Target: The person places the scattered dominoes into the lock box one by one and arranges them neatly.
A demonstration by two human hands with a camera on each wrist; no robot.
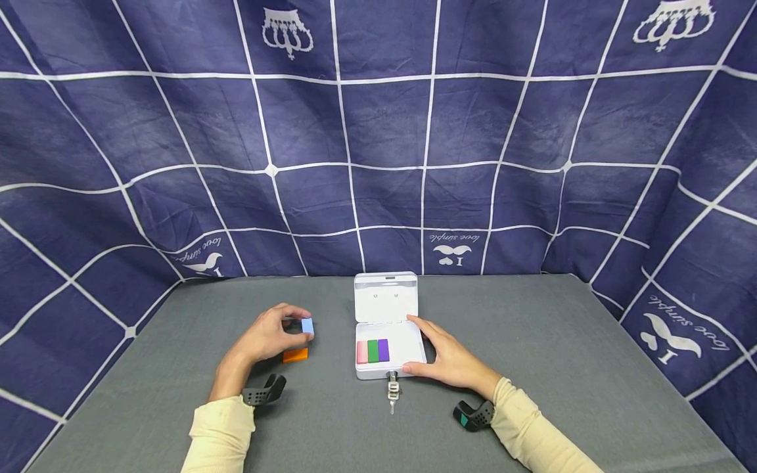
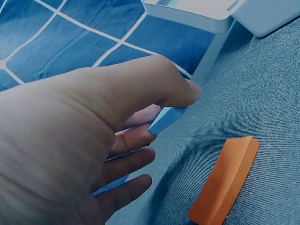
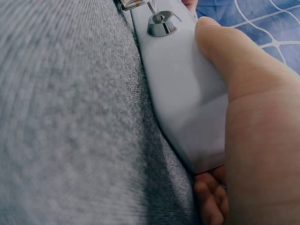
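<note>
My left hand (image 1: 278, 334) pinches a light blue block (image 1: 307, 326) between thumb and fingers, above the grey cloth. Just below that hand lies an orange block (image 1: 296, 355), seen larger in the left wrist view. A white cash box (image 1: 408, 341) stands with its lid raised, right of the middle. Inside, along its left part, pink (image 1: 362, 352), green (image 1: 372, 351) and purple (image 1: 383, 350) blocks sit side by side. My right hand (image 1: 452, 355) grips the box's right side, thumb at the front edge; in the right wrist view other fingers curl near its bottom corner.
Keys (image 1: 393, 389) hang from the lock (image 3: 161, 23) at the box's front. A grey cloth (image 1: 331, 427) covers the table. Behind it and at both sides hangs a dark blue curtain (image 1: 384, 131) with white lines.
</note>
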